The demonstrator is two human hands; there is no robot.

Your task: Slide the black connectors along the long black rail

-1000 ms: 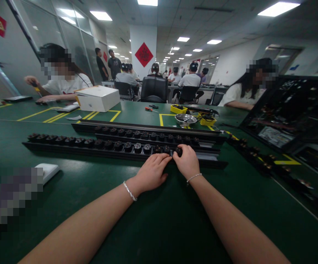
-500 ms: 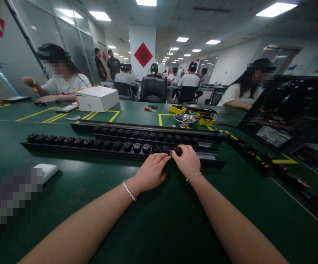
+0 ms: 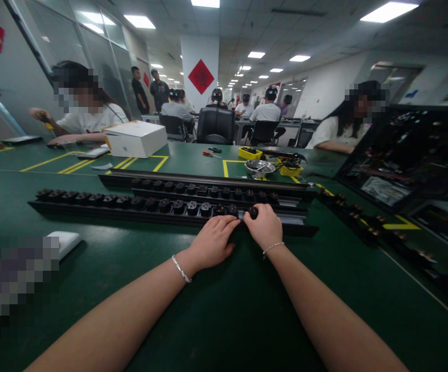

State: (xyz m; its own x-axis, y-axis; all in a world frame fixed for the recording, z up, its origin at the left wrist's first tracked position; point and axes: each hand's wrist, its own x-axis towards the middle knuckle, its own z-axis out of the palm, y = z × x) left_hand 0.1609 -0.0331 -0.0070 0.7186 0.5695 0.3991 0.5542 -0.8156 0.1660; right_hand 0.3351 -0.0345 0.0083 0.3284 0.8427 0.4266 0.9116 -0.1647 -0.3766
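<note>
A long black rail (image 3: 154, 217) lies across the green table, carrying a row of round black socket modules (image 3: 164, 205). Over its near edge rests my left hand (image 3: 215, 240), fingers stretched forward and thumb apart, the fingertips touching the rail beside the last seated modules. My right hand (image 3: 265, 225) is closed round a single black socket module (image 3: 253, 212) at the rail's right part, just right of that row. A short gap separates this module from the row. Behind lies a second black rail (image 3: 208, 182) with a similar row. The fingers partly hide the held module.
A white box (image 3: 139, 139), a metal bowl (image 3: 260, 167), yellow trays (image 3: 250, 153) and a screwdriver (image 3: 210, 154) are farther back. More dark modules (image 3: 367, 222) lie in a string at right, near a large black panel (image 3: 413, 155). Co-workers sit left and right.
My right hand and the socket module have shifted slightly right along the rail, widening the gap to the row. My left hand has stayed in place.
</note>
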